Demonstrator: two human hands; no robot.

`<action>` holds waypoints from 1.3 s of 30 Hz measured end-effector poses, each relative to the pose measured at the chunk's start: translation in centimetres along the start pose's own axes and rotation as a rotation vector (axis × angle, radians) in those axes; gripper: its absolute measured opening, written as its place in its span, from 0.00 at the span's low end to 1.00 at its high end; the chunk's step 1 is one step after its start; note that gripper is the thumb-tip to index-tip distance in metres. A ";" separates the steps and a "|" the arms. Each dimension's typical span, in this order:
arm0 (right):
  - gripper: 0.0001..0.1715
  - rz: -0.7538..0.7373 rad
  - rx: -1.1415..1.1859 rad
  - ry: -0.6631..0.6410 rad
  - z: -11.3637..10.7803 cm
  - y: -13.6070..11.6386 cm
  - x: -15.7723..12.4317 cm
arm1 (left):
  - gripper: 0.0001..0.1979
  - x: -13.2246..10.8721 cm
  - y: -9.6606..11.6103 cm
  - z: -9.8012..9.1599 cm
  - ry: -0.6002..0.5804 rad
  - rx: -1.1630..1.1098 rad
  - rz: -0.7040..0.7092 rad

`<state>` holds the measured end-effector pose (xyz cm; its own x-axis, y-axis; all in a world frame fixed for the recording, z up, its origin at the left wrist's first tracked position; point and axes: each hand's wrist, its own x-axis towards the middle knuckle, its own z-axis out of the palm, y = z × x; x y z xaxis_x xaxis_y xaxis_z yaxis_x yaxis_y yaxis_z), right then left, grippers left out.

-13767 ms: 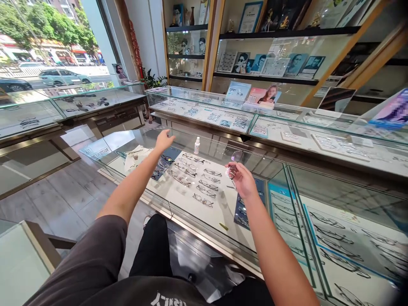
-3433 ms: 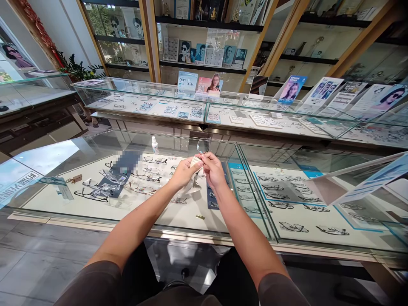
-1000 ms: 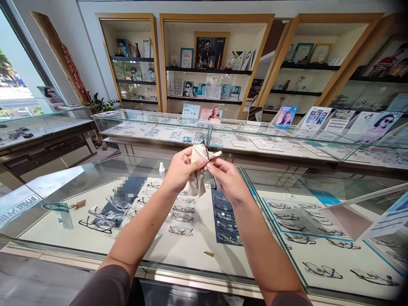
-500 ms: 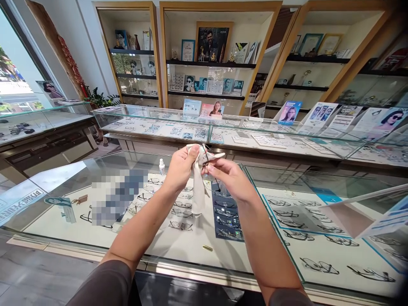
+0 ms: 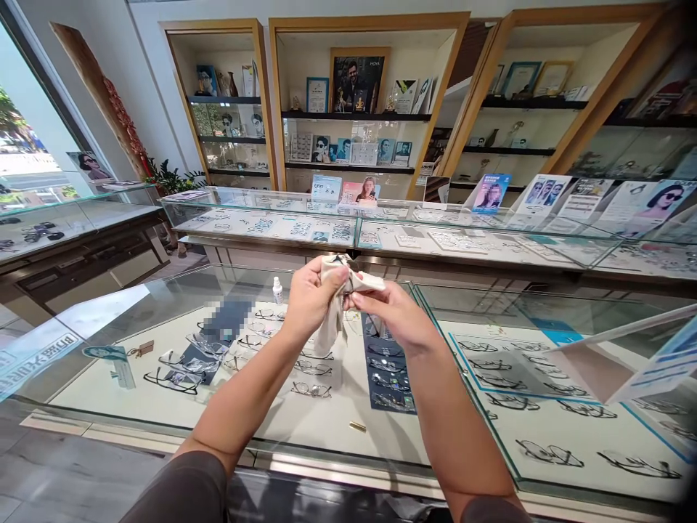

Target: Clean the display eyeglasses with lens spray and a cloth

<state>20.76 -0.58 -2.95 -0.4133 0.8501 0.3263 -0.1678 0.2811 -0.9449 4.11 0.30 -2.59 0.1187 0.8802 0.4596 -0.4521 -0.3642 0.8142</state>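
Over the glass counter, both of my hands are closed around a pale cleaning cloth [image 5: 328, 335] and a pair of dark-framed eyeglasses [image 5: 349, 282] wrapped in it. My left hand [image 5: 311, 299] pinches the cloth over the frame, thumb on top. On the other side, my right hand [image 5: 393, 311] grips the glasses through a fold of the cloth, fingers bent. Only thin dark bits of the frame show; the lenses are mostly covered. One end of the cloth hangs down below my left hand.
A small white spray bottle [image 5: 277, 290] stands on the glass counter [image 5: 305, 454] beyond my left hand. Inside lie rows of eyeglasses [image 5: 311, 390], a dark tray [image 5: 392, 378] and a small gold piece [image 5: 358, 426]. A white-and-blue folded sign [image 5: 642, 356] stands at right.
My left hand has shifted slightly and bunched the cloth around the glasses, so less of the frame shows. The hanging end is shorter and more crumpled. The view has tilted slightly.
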 end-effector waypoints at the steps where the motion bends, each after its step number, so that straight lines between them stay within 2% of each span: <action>1: 0.23 -0.003 -0.013 -0.011 0.4 0.1 0.0 | 0.26 -0.1 0.1 -0.1 0.027 0.011 0.012; 4: 0.24 -0.029 -0.013 -0.006 1.0 0.0 0.0 | 0.28 0.0 1.2 -0.9 0.010 0.063 -0.001; 7: 0.20 -0.051 -0.018 0.022 0.6 -0.8 -0.3 | 0.27 0.1 2.9 -2.1 -0.033 0.181 0.008; 12: 0.20 -0.134 -0.098 0.122 -0.8 -3.0 -1.6 | 0.19 -0.5 5.1 -3.6 0.076 0.586 0.243; 14: 0.21 -0.153 -0.136 0.144 -1.1 -3.6 -1.8 | 0.16 -0.8 5.5 -3.7 0.067 0.771 0.347; 16: 0.21 -0.143 -0.161 0.123 -1.3 -3.8 -1.9 | 0.21 -0.9 5.6 -3.5 -0.006 0.924 0.466; 18: 0.22 -0.106 -0.173 0.078 -1.4 -3.8 -1.8 | 0.33 -0.8 5.6 -3.2 -0.114 1.017 0.549; 20: 0.22 -0.077 -0.174 0.040 -1.5 -3.8 -1.8 | 0.38 -0.7 5.4 -3.0 -0.186 1.049 0.597; 22: 0.22 -0.072 -0.180 0.021 -1.5 -3.9 -1.8 | 0.35 -0.6 5.2 -3.0 -0.211 1.046 0.630; 25: 0.21 -0.078 -0.197 0.009 -1.5 -4.0 -1.9 | 0.31 -0.6 4.9 -3.0 -0.214 1.028 0.647; 30: 0.22 -0.078 -0.228 -0.001 -1.5 -4.4 -2.0 | 0.31 -0.9 5.2 -3.0 -0.207 1.005 0.633; 34: 0.21 -0.139 -0.332 0.008 -1.2 -4.8 -2.6 | 0.30 -1.3 5.3 -2.8 -0.197 0.937 0.591; 36: 0.19 -0.223 -0.428 0.062 -0.6 -5.0 -3.1 | 0.30 -1.7 5.3 -2.6 -0.159 0.900 0.593; 37: 0.18 -0.297 -0.472 0.134 -0.3 -5.0 -3.3 | 0.30 -1.9 5.3 -2.5 -0.132 0.886 0.601; 39: 0.15 -0.516 -0.533 0.368 0.5 -4.9 -3.5 | 0.30 -2.2 5.4 -2.2 -0.061 0.859 0.615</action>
<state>22.55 -5.18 0.51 -0.0655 0.6219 0.7804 0.2291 0.7705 -0.5948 -0.54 -2.96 -0.01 0.1372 0.4628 0.8758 0.3248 -0.8563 0.4016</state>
